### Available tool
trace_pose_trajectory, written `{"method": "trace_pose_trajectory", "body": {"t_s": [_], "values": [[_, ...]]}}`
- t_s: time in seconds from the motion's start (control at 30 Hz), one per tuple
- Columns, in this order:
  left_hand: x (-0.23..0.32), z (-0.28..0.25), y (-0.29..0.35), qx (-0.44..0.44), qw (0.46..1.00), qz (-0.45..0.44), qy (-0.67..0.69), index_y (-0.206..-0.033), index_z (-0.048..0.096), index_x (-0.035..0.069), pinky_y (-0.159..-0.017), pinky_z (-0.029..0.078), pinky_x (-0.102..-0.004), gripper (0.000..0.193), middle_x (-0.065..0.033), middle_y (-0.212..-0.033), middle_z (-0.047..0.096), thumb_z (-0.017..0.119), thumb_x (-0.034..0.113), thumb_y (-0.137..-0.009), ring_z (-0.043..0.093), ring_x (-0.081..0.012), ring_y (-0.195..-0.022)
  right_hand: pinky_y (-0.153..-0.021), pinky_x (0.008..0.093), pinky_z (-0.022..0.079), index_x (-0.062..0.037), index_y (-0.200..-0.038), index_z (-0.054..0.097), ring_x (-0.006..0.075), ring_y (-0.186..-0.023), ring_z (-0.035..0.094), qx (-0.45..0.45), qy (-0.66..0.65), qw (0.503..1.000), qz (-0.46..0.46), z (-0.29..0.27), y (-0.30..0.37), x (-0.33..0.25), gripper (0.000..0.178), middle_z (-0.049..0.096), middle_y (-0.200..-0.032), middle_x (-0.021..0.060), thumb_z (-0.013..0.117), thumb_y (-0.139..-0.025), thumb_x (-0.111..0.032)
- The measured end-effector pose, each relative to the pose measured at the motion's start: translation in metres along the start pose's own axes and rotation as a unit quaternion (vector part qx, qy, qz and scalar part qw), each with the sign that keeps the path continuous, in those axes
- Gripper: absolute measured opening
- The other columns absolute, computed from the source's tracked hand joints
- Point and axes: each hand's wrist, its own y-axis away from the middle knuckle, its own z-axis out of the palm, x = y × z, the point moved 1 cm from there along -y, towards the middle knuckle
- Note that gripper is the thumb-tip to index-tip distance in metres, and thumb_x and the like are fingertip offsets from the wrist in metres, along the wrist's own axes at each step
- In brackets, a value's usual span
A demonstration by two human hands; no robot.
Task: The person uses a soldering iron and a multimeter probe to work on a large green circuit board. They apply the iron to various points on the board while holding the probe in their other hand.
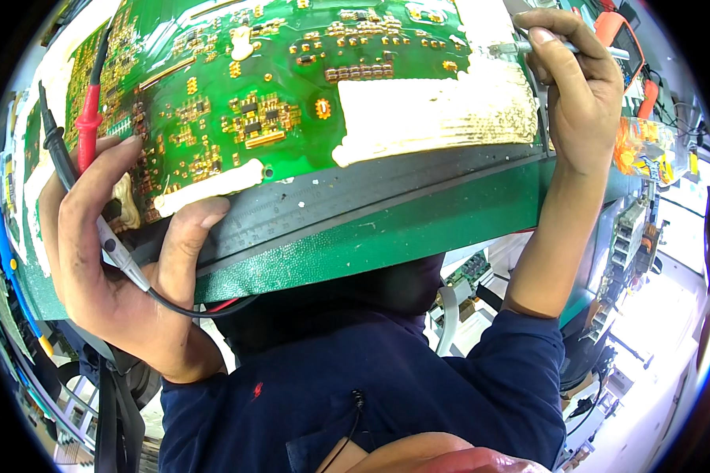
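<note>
My left hand (110, 268) is closed around a black test probe (117, 251) and a red test probe (89, 126), both pointing away from me. Its thumb and fingers lie at the left end of a large green circuit board (292, 169), which carries many small parts and thick cream-coloured coating (418, 118). At the board's far right corner, my right hand (576, 87) pinches a slim metal hand tool (521, 49). That tool's flat, pale tip meets the coating's edge; its exact kind is unclear.
A dark ruler-marked strip (355, 185) runs along the board's near edge, above a green work surface (371, 243). Right of it lie an orange-and-black meter (628, 51) and a clear bag of orange things (655, 150). A blue cable (6, 252) curves along the left.
</note>
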Motion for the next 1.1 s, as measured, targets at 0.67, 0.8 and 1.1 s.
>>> {"method": "trace_pose_trajectory", "body": {"t_s": [0.67,0.8,1.1], "values": [[-0.004,0.006,0.002,0.015,1.0,0.014,0.024,-0.111,0.068,-0.004,-0.097,0.047,-0.0344,0.048,-0.0148,-0.109,0.065,0.085,0.012,-0.07,0.064,-0.0262,-0.107,-0.051,0.0171,0.032,0.0036,-0.098,0.067,0.0013,-0.054,0.045,0.028,-0.018,0.997,0.067,0.014,0.002,-0.01,0.014,0.059,-0.066,-0.0027,0.062,-0.091,-0.007],[-0.003,0.005,0.002,0.011,1.0,0.012,0.014,-0.111,0.068,-0.004,-0.098,0.047,-0.0344,0.048,-0.0149,-0.109,0.065,0.085,0.012,-0.07,0.063,-0.0261,-0.107,-0.057,0.0177,0.034,0.0054,-0.103,0.068,0.0025,-0.059,0.046,-0.001,-0.027,0.999,0.042,0.011,0.002,-0.007,0.018,0.06,-0.072,-0.0014,0.062,-0.092,-0.007],[-0.004,0.005,0.002,0.008,1.0,0.006,0.018,-0.111,0.068,-0.004,-0.098,0.047,-0.0343,0.049,-0.0147,-0.109,0.064,0.086,0.013,-0.07,0.063,-0.0258,-0.107,-0.066,0.0206,0.034,0.008,-0.112,0.068,0.0056,-0.071,0.043,-0.047,-0.025,0.998,0.039,-0.003,0.0,0.003,0.024,0.056,-0.077,-0.0008,0.061,-0.096,-0.008]]}}
